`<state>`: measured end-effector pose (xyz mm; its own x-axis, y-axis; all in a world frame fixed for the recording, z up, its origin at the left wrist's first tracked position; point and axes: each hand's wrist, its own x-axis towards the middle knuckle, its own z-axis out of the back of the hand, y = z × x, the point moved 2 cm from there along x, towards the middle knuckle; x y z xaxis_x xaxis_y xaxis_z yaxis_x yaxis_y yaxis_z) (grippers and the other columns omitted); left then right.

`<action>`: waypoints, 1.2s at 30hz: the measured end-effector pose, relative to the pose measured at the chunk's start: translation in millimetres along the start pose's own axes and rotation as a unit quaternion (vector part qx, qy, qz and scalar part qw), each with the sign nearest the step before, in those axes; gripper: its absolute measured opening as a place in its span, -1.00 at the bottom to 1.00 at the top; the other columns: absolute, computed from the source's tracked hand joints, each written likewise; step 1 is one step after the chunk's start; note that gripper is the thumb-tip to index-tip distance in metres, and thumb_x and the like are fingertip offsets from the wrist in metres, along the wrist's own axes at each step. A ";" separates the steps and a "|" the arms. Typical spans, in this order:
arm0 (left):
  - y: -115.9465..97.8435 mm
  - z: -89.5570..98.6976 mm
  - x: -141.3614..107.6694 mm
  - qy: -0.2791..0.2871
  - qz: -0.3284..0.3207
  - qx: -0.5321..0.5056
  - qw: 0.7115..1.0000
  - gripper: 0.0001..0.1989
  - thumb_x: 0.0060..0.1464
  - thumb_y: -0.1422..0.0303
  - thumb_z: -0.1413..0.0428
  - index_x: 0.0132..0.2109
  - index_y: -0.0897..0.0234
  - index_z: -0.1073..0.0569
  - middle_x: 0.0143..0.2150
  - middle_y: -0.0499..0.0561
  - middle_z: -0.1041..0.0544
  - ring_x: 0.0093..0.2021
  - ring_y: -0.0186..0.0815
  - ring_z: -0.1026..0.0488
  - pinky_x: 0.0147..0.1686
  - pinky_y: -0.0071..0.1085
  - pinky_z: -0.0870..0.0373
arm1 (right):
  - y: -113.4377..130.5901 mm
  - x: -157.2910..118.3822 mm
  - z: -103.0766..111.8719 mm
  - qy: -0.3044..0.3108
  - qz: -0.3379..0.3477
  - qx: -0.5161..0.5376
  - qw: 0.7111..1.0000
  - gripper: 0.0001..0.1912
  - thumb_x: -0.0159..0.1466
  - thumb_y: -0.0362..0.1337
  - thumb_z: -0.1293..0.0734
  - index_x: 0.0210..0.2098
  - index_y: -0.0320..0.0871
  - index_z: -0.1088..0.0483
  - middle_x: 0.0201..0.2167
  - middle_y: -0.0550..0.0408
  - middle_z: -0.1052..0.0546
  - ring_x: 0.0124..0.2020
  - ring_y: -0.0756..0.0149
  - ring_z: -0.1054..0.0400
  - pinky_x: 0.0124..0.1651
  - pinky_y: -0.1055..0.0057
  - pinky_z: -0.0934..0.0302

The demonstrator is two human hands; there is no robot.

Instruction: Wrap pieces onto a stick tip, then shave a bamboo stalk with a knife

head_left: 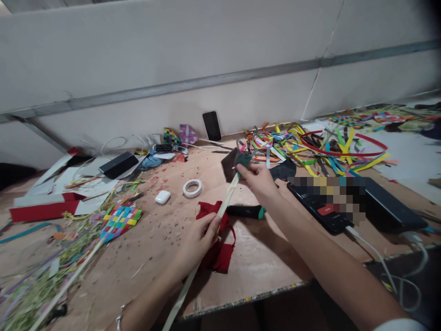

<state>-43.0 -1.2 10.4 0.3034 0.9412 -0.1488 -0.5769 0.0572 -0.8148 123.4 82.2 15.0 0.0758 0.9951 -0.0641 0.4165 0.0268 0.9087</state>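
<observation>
My left hand (203, 234) is closed around a long pale flat strip (225, 202), which runs from the table's front edge up to my right hand. At the strip's far end my right hand (257, 179) pinches a dark green piece (244, 160), perhaps cloth or leaf. A flat dark brown angular piece (230, 165) sits at that same end; how they are joined is hidden. Below the strip lies crumpled red cloth (223, 257). Beside it rests a black tool handle with a green end (246, 211), its other end covered.
A roll of white tape (192, 188) and a white earbud case (163, 197) lie left of centre. Woven colourful fans (120, 220) and dried stalks fill the left. Loose coloured strips (330, 151) pile up at the right back. A cabled phone (315, 207) and black box (389, 202) lie right.
</observation>
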 end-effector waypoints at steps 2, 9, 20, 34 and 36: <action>0.6 1.5 0.6 -0.007 0.006 -0.016 1.000 -0.60 0.13 0.09 0.19 -0.46 0.33 -0.22 -0.60 -0.13 -0.20 -0.57 -0.52 -0.15 -0.56 -0.60 -0.06 | -4.1 -9.3 -10.4 0.033 -0.028 -0.015 0.999 -0.60 -0.16 -0.10 -0.45 -0.42 -0.25 -0.42 -0.46 0.12 -0.49 -0.44 0.46 -0.37 -0.27 0.45 -0.35; 0.5 -2.0 0.3 0.004 0.024 -0.041 0.999 -0.62 0.12 0.09 0.19 -0.45 0.32 -0.20 -0.61 -0.16 -0.18 -0.62 -0.54 -0.14 -0.59 -0.61 -0.06 | -8.2 -12.5 -15.7 0.043 -0.051 -0.018 0.998 -0.58 -0.20 -0.07 -0.46 -0.47 -0.27 -0.40 -0.51 0.13 -0.47 -0.48 0.48 -0.35 -0.32 0.46 -0.35; -12.4 -8.9 -10.9 0.073 -0.019 0.040 0.996 -0.61 0.15 0.15 0.19 -0.47 0.33 -0.27 -0.60 -0.12 -0.24 -0.55 -0.52 -0.16 -0.54 -0.59 -0.01 | 10.1 30.9 42.2 -0.126 0.026 0.042 0.991 -0.56 -0.25 -0.10 -0.49 -0.52 -0.24 -0.29 -0.63 0.25 -0.37 -0.62 0.61 -0.23 -0.52 0.62 -0.21; -5.7 1.9 -5.8 -0.054 0.009 0.006 0.998 -0.61 0.14 0.12 0.20 -0.45 0.31 -0.25 -0.57 -0.11 -0.26 -0.53 -0.46 -0.21 -0.48 -0.55 -0.08 | 6.3 8.9 18.6 0.001 -0.028 -0.018 0.999 -0.55 -0.19 -0.03 -0.46 -0.39 -0.20 -0.40 -0.44 0.12 -0.49 -0.50 0.51 -0.36 -0.38 0.54 -0.32; -3.7 1.6 -5.3 -0.058 0.002 0.021 0.998 -0.62 0.14 0.12 0.20 -0.43 0.31 -0.27 -0.56 -0.11 -0.27 -0.51 -0.45 -0.22 -0.46 -0.55 -0.08 | 1.3 -3.6 3.1 0.052 -0.058 -0.042 0.996 -0.54 -0.20 -0.05 -0.46 -0.39 -0.23 -0.43 -0.40 0.07 -0.51 -0.46 0.46 -0.38 -0.36 0.51 -0.33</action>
<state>-43.7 -5.8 15.1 0.2127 0.9735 -0.0842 -0.6101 0.0650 -0.7896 126.4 78.3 15.2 -0.0644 0.9891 -0.1321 0.3401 0.1462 0.9290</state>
